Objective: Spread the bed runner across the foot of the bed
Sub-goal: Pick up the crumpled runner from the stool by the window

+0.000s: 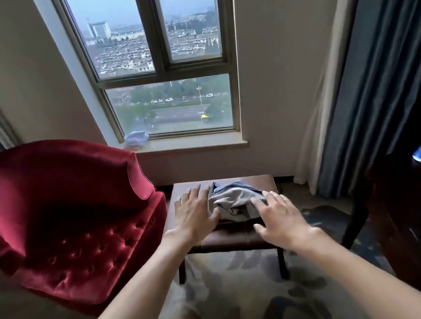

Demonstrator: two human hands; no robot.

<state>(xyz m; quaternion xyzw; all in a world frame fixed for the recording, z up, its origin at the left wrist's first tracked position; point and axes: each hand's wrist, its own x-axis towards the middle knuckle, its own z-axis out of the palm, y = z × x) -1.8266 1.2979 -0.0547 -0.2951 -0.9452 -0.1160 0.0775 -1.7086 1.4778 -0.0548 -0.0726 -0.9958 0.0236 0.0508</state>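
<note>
Bed runner lies bunched between left grip and right grip, seemingly touching both.

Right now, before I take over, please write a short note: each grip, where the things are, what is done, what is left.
Left grip: open, fingers spread, at the left edge of the folded bed runner.
Right grip: open, fingertips at its right edge.
The runner lies on the brown stool.
Done: nothing yet; neither grip holds it.
Left: lift it, carry it to the bed (not in view), spread it across the foot.
</note>
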